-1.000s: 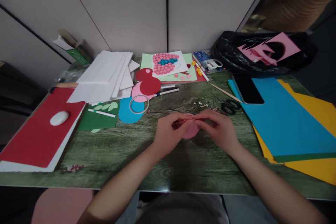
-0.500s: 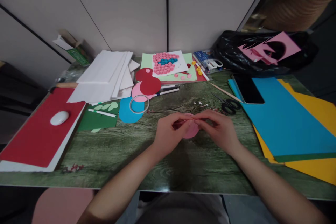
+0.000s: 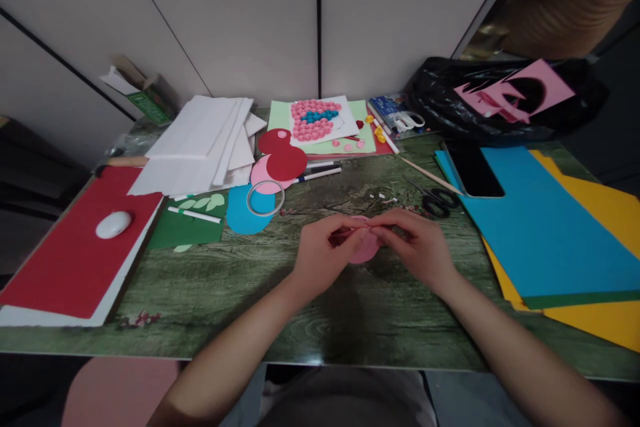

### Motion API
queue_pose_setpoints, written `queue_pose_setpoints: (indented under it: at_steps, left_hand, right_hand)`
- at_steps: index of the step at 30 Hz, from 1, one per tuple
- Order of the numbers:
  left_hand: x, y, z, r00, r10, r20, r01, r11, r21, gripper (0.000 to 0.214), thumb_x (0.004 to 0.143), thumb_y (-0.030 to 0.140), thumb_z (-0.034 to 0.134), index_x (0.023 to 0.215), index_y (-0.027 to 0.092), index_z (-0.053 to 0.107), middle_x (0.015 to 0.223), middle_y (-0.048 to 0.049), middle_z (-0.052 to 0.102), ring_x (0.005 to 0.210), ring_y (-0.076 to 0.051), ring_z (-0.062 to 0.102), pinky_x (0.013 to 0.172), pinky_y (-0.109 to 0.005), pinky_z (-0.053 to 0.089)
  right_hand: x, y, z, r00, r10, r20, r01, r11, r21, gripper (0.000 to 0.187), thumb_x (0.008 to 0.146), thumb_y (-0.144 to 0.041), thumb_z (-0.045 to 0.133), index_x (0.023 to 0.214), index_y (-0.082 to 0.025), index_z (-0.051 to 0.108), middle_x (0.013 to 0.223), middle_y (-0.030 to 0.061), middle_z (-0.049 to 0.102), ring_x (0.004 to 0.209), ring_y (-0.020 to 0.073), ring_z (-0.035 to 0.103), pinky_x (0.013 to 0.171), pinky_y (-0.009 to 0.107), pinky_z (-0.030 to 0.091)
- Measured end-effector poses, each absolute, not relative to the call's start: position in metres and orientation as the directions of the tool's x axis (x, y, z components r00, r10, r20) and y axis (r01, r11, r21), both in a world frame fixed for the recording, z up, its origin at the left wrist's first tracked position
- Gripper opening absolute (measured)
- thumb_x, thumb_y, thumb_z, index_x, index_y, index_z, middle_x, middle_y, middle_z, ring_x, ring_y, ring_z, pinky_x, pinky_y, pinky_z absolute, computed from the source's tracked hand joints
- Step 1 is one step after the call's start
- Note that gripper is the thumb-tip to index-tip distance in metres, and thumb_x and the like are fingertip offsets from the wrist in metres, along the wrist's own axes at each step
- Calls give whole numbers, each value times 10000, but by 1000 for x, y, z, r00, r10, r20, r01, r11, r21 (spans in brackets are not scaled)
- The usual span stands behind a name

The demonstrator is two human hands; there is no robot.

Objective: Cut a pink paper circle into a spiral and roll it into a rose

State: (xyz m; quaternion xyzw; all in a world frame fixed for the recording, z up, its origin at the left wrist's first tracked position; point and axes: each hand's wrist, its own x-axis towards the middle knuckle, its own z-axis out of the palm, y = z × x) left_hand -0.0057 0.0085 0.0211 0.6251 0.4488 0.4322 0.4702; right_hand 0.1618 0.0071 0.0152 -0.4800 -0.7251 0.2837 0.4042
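Observation:
A pink paper piece with a round outline is between my hands, above the middle of the table. My left hand grips it from the left, thumb and fingers pinched near its upper edge. From the other side my right hand pinches the same edge, its fingertips almost touching those of the left. The fingers cover the top of the paper, so its full shape is hidden. Black-handled scissors lie on the table just beyond my right hand, and tiny white scraps lie beyond the fingertips.
A roll of tape rests on a blue paper circle. White sheets and red paper with a white mouse are left. Right are a phone, blue paper and a black bag.

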Motion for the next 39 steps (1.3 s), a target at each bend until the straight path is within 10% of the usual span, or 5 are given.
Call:
queue_pose_setpoints:
  at_steps: [39]
  left_hand:
    - [-6,8,22,231,967,112,164,-152,975,135,756,247,579,834,186,671,816,-31,689,722,-126,628,641,-235,506]
  right_hand:
    - [160,5,17,-209,921,329,497,390,-775,82,790,-278,585,843,-241,636,816,8,670,750,158,609,649,285,476]
